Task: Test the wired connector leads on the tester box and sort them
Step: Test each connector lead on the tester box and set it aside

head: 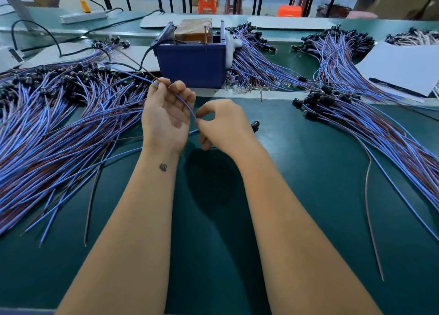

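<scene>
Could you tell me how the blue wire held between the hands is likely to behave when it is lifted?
Probably floppy: the blue wire curves between the left hand and right hand. Likely light, since fingertips alone pinch it. Its black plug may swing.

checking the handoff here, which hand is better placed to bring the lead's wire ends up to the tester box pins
Left, probably. The left hand pinches the lead near its upper end, just below the tester box. The right hand pinches it lower down, farther from the box.
</scene>
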